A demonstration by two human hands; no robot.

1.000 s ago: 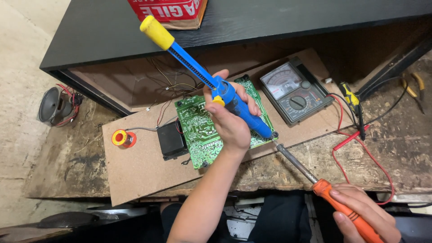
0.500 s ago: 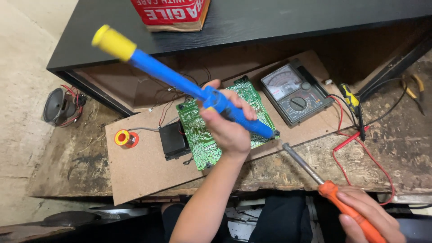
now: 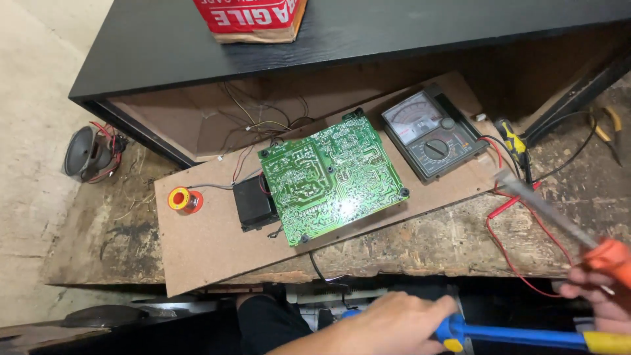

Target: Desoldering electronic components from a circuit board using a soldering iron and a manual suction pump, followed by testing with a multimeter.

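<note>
My left hand (image 3: 388, 322) is low at the bottom edge, closed around the blue and yellow desoldering pump (image 3: 526, 336), which lies level and points right. At the right edge my right hand (image 3: 601, 292) grips the orange handle of a soldering iron (image 3: 545, 209), whose metal shaft slants up to the left over red wires. A green circuit board (image 3: 335, 174) lies solder side up on a brown hardboard sheet (image 3: 210, 243), with nothing over it. Both hands are well below and right of the board.
An analogue multimeter (image 3: 430, 135) sits right of the board, with red and black leads (image 3: 506, 217) trailing off. A solder spool (image 3: 181, 198) and a black block (image 3: 253, 204) lie to the left. A speaker (image 3: 89, 154) rests far left. A black cabinet (image 3: 328, 39) spans the back.
My left hand has pulled the pump off the circuit board and down to the bottom edge, turning it level. The board is now uncovered. The soldering iron has shifted right.
</note>
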